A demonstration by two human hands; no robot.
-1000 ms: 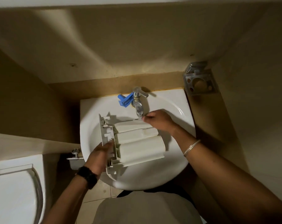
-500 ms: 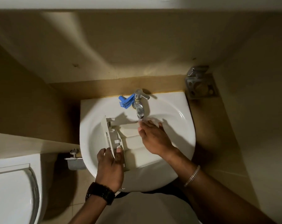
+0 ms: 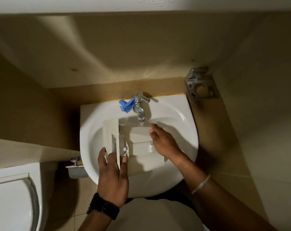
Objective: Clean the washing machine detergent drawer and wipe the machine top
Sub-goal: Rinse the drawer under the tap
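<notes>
A white plastic detergent drawer (image 3: pixel 139 139) lies in the white washbasin (image 3: pixel 183 120) under the chrome tap (image 3: pixel 140 110). Its front panel (image 3: pixel 110 137) points left and is tilted up. My left hand (image 3: pixel 113 177) grips the near end of that front panel, thumb on one side and fingers on the other. My right hand (image 3: pixel 164 142) lies flat on the drawer's compartments with straight fingers, its fingertips below the spout. A thin stream of water seems to fall from the spout onto the drawer.
A blue plastic piece (image 3: pixel 126 105) rests on the basin's rim left of the tap. A metal holder (image 3: pixel 201 85) hangs on the wall at the right. A white toilet (image 3: pixel 12 197) stands at the lower left, beside a metal paper holder (image 3: pixel 76 169).
The drawer has been turned in the basin so its front panel stands up on the left. My left hand shifted down to the panel's near end and my right hand spread flat over the compartments.
</notes>
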